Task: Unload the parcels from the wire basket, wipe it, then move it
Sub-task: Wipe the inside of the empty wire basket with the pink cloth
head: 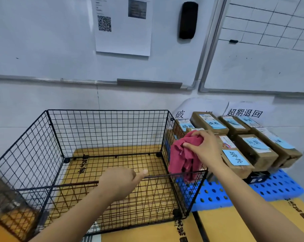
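Basket [107, 110] stands emptied, parcels [249, 147] just right of it. Right hand [206, 148] clutches the cloth [181, 154] at its right wall; left hand [119, 182] lies over its front rim, fingers hidden, grip unclear. Probably light, springy wire: lift by opposite rims

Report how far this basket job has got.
Done: the wire basket is empty; brown parcels sit on the blue pallet beside it. In hand: right hand holds a red cloth against its right wall, left hand grips the front rim. Left: finish wiping, move it.
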